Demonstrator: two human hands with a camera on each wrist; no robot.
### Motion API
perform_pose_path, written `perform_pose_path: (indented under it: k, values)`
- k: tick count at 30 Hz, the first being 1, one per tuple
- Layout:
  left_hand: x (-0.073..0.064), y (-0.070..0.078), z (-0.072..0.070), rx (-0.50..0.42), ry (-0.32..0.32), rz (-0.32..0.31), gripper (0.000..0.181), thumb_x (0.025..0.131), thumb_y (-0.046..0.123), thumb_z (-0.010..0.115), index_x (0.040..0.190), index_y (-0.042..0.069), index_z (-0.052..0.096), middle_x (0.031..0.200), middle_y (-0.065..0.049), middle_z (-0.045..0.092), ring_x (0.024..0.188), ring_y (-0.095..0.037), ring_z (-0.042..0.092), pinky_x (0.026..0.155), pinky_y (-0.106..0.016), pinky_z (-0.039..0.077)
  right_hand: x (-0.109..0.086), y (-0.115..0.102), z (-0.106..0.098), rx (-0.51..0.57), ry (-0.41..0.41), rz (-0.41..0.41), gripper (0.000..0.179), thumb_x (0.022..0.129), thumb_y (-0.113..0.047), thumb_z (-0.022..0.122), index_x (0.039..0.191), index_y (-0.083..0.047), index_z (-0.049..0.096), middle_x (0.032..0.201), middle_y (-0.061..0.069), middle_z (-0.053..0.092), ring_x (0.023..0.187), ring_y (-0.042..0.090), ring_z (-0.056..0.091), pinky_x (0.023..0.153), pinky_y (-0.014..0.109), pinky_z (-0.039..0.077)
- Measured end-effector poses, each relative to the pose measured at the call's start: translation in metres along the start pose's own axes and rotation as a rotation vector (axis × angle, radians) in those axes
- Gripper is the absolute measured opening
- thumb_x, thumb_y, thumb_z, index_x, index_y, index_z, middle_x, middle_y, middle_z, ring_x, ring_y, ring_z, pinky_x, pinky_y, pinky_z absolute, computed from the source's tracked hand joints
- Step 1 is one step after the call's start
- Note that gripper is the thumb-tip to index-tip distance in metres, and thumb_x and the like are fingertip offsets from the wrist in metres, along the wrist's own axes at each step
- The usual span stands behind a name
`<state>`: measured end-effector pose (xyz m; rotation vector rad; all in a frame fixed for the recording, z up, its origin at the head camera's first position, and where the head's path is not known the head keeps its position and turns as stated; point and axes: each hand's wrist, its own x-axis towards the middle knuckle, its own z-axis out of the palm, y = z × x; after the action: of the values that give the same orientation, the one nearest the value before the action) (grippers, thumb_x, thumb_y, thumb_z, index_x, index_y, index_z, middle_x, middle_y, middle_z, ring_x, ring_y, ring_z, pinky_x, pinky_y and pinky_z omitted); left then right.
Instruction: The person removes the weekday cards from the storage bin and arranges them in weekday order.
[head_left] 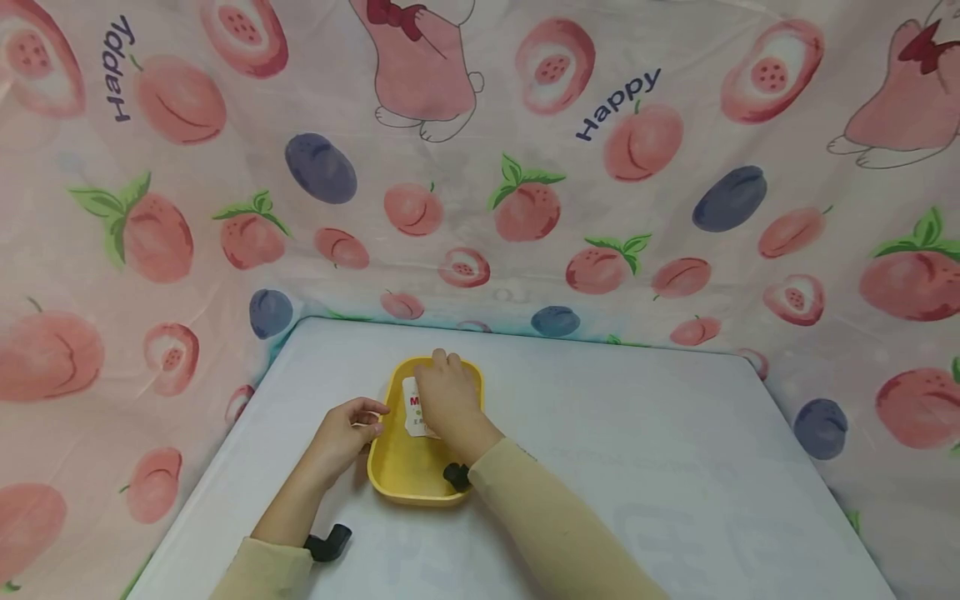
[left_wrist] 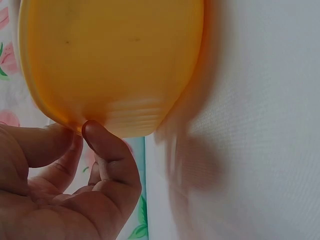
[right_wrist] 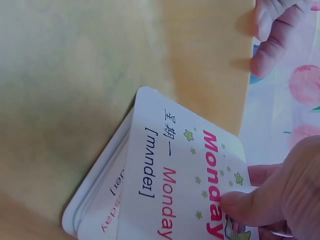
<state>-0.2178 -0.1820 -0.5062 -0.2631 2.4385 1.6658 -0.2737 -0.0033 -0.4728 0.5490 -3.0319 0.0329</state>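
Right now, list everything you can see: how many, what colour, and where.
Tray: one, yellow, on the table
Cards: more than one, exact count unclear, white, inside the tray, "Monday" uppermost
Table: one, white, under the tray
Cloth: count unclear, pale pink with fruit print, behind and beside the table
Black fittings: two, black, one by each wrist
Sleeves: two, beige, on the forearms
Left hand: one, bare, fingers pinching the tray's rim
Right hand: one, bare, at the cards

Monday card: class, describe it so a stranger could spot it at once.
On the white table, find the yellow tray. In it is a stack of white cards. The Monday card is the top one, pinched by the right hand, reading "Monday" in pink, its neighbours mostly covered.
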Motion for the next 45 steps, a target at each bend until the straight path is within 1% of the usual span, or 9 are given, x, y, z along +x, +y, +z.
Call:
perform_pose_path:
  k: [5,8,12,16,22,26,34,40,45]
  values:
    - [0.0,-0.002,0.0,0.017,0.0,-0.007,0.028,0.103,-0.001,0.065,0.13,0.005,0.07,0.111,-0.013,0.063,0.092,-0.023,0.061,0.074,-0.027,0.058,0.002,0.005,-0.006,0.059,-0.006,-0.018,0.022,0.108,-0.021,0.066,0.127,-0.026,0.074,0.115,0.005,0.061,0.096,0.022,0.054,0.082,0.034,0.056]
    - [0.0,-0.002,0.0,0.023,-0.002,-0.01,0.028,0.104,0.0,0.064,0.131,0.005,0.07,0.111,-0.013,0.063,0.093,-0.023,0.061,0.075,-0.027,0.058,0.002,0.009,-0.011,0.119,-0.017,-0.019,0.025,0.105,-0.016,0.069,0.127,-0.025,0.076,0.114,0.004,0.064,0.095,0.021,0.057,0.083,0.033,0.056]
    - [0.001,-0.002,0.0,0.022,-0.005,-0.015,0.029,0.104,0.0,0.064,0.132,0.006,0.069,0.112,-0.013,0.062,0.095,-0.024,0.062,0.077,-0.029,0.06,0.001,0.016,-0.019,0.225,-0.045,-0.014,0.035,0.096,-0.007,0.077,0.127,-0.022,0.078,0.115,0.003,0.068,0.099,0.019,0.063,0.093,0.034,0.059]
    - [0.0,0.0,0.0,0.022,-0.009,-0.015,0.029,0.104,0.001,0.064,0.132,0.006,0.069,0.113,-0.013,0.062,0.096,-0.025,0.063,0.079,-0.031,0.062,-0.001,0.025,-0.023,0.337,-0.066,0.005,0.038,0.093,0.001,0.074,0.125,-0.019,0.079,0.117,0.001,0.071,0.104,0.017,0.065,0.103,0.037,0.058]
    - [0.0,0.0,0.0,0.017,-0.009,-0.017,0.029,0.104,0.001,0.065,0.132,0.004,0.068,0.112,-0.013,0.062,0.096,-0.024,0.063,0.077,-0.029,0.061,-0.004,0.039,-0.019,0.469,-0.04,0.025,0.037,0.097,0.005,0.063,0.12,-0.018,0.081,0.124,0.0,0.077,0.12,0.02,0.069,0.108,0.039,0.058]
    - [-0.001,0.0,0.0,0.013,-0.007,-0.017,0.03,0.103,0.001,0.065,0.132,0.004,0.069,0.111,-0.013,0.062,0.094,-0.024,0.063,0.075,-0.027,0.059,-0.005,0.047,-0.02,0.543,-0.037,0.052,0.031,0.101,0.001,0.063,0.119,-0.017,0.081,0.127,0.001,0.077,0.124,0.021,0.068,0.11,0.04,0.057]
    - [-0.002,0.002,0.001,0.003,-0.004,-0.021,0.03,0.103,0.001,0.065,0.133,0.003,0.068,0.111,-0.013,0.061,0.094,-0.023,0.062,0.074,-0.025,0.058,-0.008,0.067,-0.03,0.636,-0.002,0.11,0.026,0.103,-0.003,0.066,0.118,-0.018,0.081,0.123,0.0,0.077,0.116,0.021,0.069,0.104,0.042,0.06]
    - [-0.002,0.003,0.001,-0.007,-0.004,-0.026,0.03,0.104,0.002,0.065,0.134,0.004,0.068,0.112,-0.014,0.06,0.093,-0.024,0.062,0.074,-0.026,0.059,-0.008,0.085,-0.036,0.671,0.081,0.117,0.025,0.101,-0.002,0.068,0.116,-0.015,0.082,0.118,0.002,0.079,0.109,0.022,0.072,0.093,0.04,0.063]
    - [-0.002,0.003,0.001,-0.007,-0.004,-0.03,0.03,0.104,0.002,0.065,0.134,0.004,0.068,0.113,-0.014,0.06,0.093,-0.024,0.063,0.075,-0.029,0.061,-0.01,0.099,-0.045,0.733,0.104,0.186,0.025,0.102,-0.004,0.067,0.12,-0.016,0.08,0.122,0.004,0.077,0.106,0.022,0.072,0.083,0.035,0.063]
